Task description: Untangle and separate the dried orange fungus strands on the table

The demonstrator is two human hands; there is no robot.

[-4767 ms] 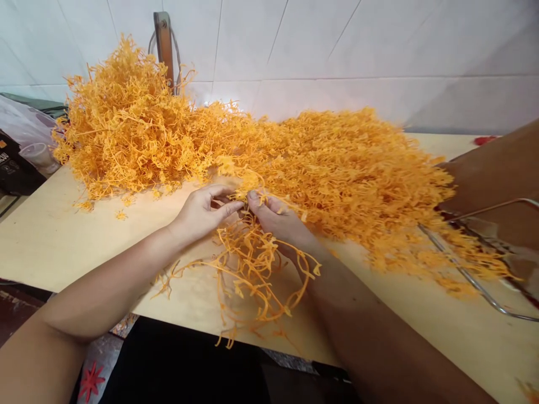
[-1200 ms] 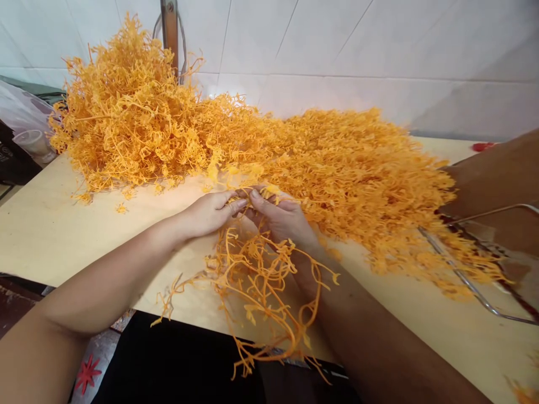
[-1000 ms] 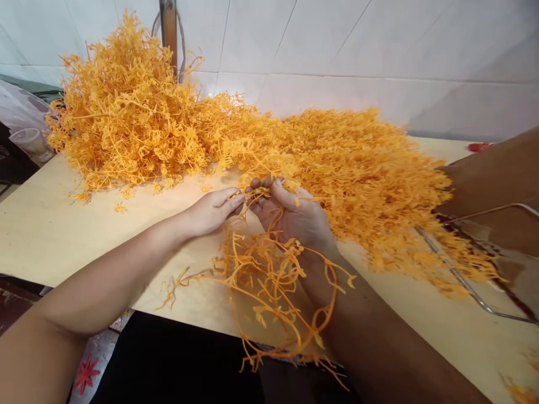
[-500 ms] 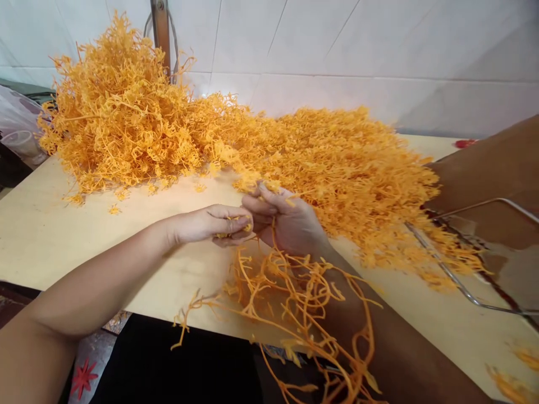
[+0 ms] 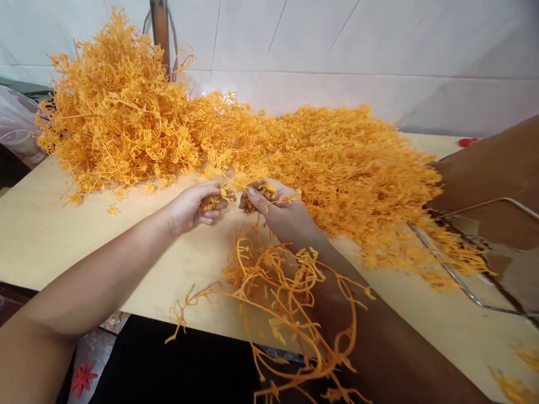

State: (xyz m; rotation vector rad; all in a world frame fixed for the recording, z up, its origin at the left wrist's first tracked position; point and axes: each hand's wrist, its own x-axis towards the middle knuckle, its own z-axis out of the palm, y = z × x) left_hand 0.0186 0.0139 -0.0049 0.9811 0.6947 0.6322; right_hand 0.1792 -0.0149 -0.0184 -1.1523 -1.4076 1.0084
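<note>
Since half a second ago in the head view, our left hand (image 5: 197, 205) has shifted up and to the left, so a narrow gap parts it from our right hand (image 5: 288, 216), where the two overlapped before. Our left forearm slants in from the lower left corner, palm turned inward, fingers curled loosely round a few orange bits (image 5: 209, 203). Our right forearm rises from the lower right, and its thumb presses a small orange clump (image 5: 267, 191) against the bent fingers. Both hands are near the middle of the frame, above the pale desk (image 5: 50, 230).

We see a tangle of orange strands (image 5: 248, 280) hanging below our right hand, thin, looped and forked, with paler, flattened tips. It spreads across the lower middle, past the desk's near edge and in front of the black cloth (image 5: 181, 359) and our right forearm. Behind our hands, a heap of similar orange strands (image 5: 337, 174) runs from the upper left to the right, tallest at the left and looking combed flat at the right. Compared with the earlier frame, the hanging loops sit slightly further left, while the heap looks unchanged.
</note>
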